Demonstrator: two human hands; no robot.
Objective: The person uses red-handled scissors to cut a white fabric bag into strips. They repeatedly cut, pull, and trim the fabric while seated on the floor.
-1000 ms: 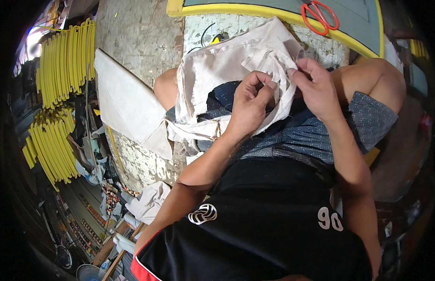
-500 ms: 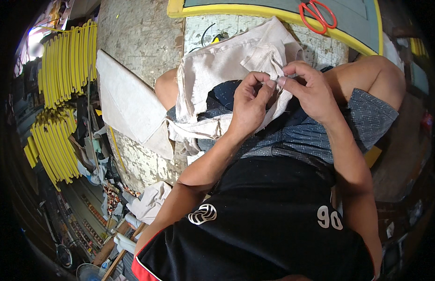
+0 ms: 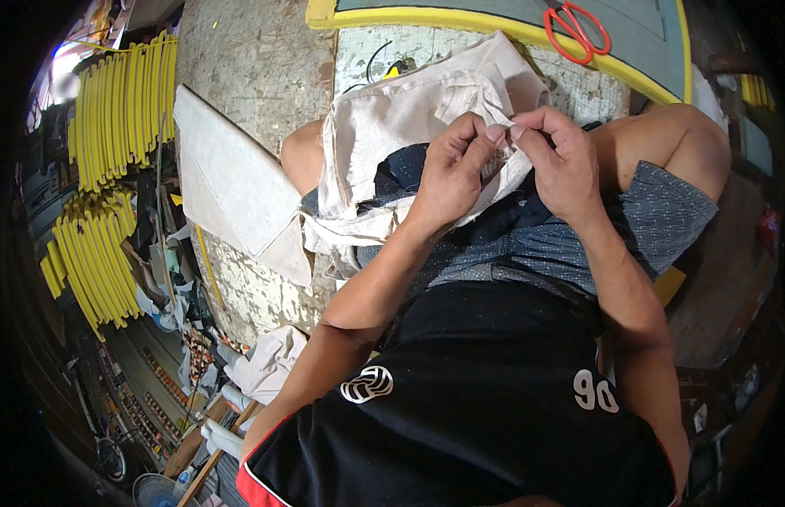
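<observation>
A cream-white piece of cloth [image 3: 367,135] with cut, frayed edges lies over my lap and the table. My left hand [image 3: 456,169] is closed, thumb and forefinger pinching the cloth's edge. Close beside it, my right hand [image 3: 565,160] pinches the same strip, its fingertips almost touching the left ones. Whether something small, such as a thread, is between the fingertips is too fine to make out. A gathered seam of the cloth rises just beyond the hands, and a long strip curves round below my left wrist.
A worn wooden table [image 3: 249,51] extends ahead and left, bearing a flat off-white cloth [image 3: 232,177]. Red-handled scissors [image 3: 580,32] rest on a yellow-edged grey-green board [image 3: 494,23]. Yellow hanger-like bars [image 3: 122,118] hang at left. A crumpled pale cloth [image 3: 270,363] lies lower left.
My left hand has risen a little, its thumb now pointing up. Both hands keep pinching the cloth with their fingertips close together. The cloth has barely shifted.
</observation>
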